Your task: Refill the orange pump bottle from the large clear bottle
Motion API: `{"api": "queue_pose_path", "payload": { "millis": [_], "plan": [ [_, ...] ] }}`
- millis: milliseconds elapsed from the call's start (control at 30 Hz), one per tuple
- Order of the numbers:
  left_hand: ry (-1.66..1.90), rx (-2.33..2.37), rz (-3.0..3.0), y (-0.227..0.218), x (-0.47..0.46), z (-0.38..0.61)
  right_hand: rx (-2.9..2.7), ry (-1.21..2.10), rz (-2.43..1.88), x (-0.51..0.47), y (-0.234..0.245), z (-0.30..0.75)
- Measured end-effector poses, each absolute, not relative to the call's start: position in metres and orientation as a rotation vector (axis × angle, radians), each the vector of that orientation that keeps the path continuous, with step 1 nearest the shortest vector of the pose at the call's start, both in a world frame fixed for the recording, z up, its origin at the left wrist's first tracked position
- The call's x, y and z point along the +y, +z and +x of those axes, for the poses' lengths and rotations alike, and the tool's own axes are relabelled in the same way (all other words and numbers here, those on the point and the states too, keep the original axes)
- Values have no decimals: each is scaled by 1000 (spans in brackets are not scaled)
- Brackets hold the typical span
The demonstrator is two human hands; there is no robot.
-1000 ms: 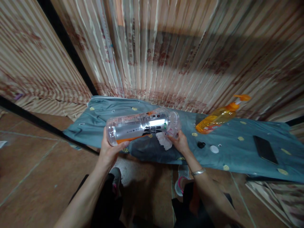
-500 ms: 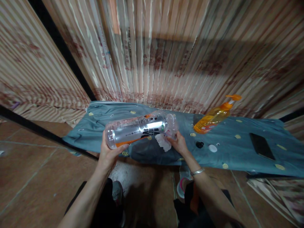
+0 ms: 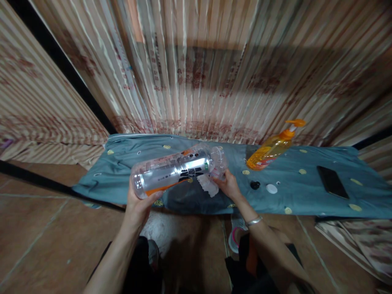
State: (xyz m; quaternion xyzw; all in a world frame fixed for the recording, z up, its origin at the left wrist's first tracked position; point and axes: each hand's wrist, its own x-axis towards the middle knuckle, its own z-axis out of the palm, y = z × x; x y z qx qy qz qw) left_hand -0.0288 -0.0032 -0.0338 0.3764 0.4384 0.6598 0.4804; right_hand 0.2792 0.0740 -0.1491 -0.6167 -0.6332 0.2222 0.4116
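My left hand (image 3: 137, 206) is closed around the base of a large clear plastic bottle (image 3: 174, 169) with a silver, black and orange label. The bottle lies nearly level above the cloth, its neck end to the right and slightly higher. Closed at that neck end, my right hand (image 3: 229, 184) pinches a crumpled white tissue (image 3: 208, 185) against the bottle. Part of the tissue hangs down below the neck. How the fingers behind the bottle are placed is hidden.
An orange pump bottle (image 3: 269, 152) stands on the blue-green cloth (image 3: 294, 159), right of my hands. Nearer lie a small black object (image 3: 255, 185) and a white cap (image 3: 271, 188). A black phone (image 3: 332, 181) lies farther right. Striped curtains (image 3: 202, 81) hang behind.
The whole view has shifted a little, so most things appear slightly farther left. Both hands keep the same hold on the bottle and tissue.
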Motion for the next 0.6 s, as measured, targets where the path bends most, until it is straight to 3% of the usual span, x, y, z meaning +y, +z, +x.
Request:
{"api": "queue_pose_path", "payload": {
  "millis": [600],
  "plan": [
    [1598,1122,866,-31,-7,-27,-1533,608,-1493,71,-148,276]
  ]
}}
